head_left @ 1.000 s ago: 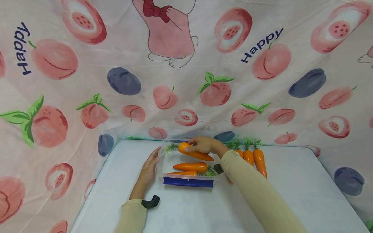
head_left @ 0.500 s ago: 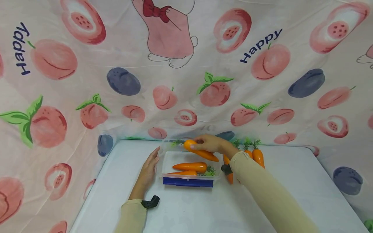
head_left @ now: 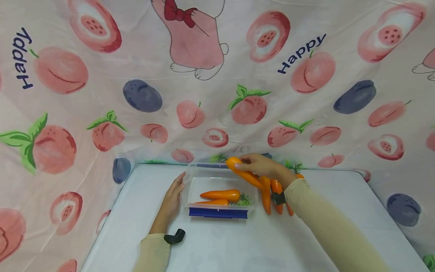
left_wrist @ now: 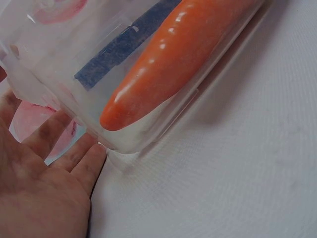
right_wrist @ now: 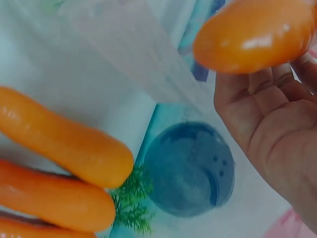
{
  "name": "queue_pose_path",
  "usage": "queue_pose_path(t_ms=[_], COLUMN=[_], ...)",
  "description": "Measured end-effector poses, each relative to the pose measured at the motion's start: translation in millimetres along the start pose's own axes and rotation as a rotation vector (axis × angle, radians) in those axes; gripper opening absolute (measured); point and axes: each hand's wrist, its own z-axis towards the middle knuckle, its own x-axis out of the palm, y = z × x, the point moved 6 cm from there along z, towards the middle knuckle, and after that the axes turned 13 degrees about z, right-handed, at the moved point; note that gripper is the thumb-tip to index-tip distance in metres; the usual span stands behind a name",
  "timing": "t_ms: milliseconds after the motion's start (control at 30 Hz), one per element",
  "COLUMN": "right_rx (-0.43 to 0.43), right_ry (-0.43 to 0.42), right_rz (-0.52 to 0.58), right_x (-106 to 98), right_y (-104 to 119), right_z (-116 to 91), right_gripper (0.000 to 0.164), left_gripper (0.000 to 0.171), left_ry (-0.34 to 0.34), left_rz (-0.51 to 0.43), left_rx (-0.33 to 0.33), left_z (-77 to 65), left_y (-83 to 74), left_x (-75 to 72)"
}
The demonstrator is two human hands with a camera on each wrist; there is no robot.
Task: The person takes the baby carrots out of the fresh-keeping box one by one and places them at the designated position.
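Right of centre in the head view, the right hand (head_left: 263,165) grips an artificial carrot (head_left: 249,177) by its thick end, thumb and fingers pinching it; the carrot slants down across the right side of a clear plastic box (head_left: 185,190). Left of centre, the left hand (head_left: 172,195) grasps nothing, its extended fingers against the box's left wall. Two more carrots (head_left: 221,195) lie inside, behind a blue latch (head_left: 218,213); loose carrots (head_left: 266,202) lie right of the box, partly hidden by the beige sleeve (head_left: 333,226).
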Motion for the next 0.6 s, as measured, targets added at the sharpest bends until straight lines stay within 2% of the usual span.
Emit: queue_pose_path(t_ms=[267, 600], right_rx=[0.023, -0.023], right_ry=[-0.044, -0.069], right_rz=[0.023, 0.072], right_x=[-18.0, -32.9], right_y=[-9.2, -17.9], right_z=[-15.8, -33.7], right_gripper=[0.067, 0.069], left_gripper=[0.054, 0.053], left_ry=[0.002, -0.003], left_rz=[-0.007, 0.007], left_rx=[0.004, 0.002], left_z=[0.0, 1.0], left_y=[0.2, 0.4], left_x=[0.1, 0.4])
